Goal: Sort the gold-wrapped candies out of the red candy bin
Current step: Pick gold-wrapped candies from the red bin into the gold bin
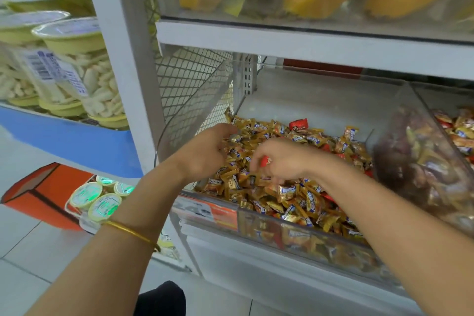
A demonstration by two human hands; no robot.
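Observation:
A clear plastic bin (302,235) on the shelf is filled with many gold-wrapped candies (295,202), with a few red-wrapped ones mixed in, one red candy (298,123) lying at the back. My left hand (205,154) reaches into the left side of the pile, fingers curled down among the gold candies. My right hand (279,161) is over the middle of the pile and holds a red candy (265,161) between curled fingers. What the left fingers hold is hidden.
A tilted clear bin (420,161) of mixed candies stands to the right. A wire mesh panel (184,79) and a white upright post (123,59) are on the left, beside jars of white snacks (84,74). A shelf (307,43) runs above.

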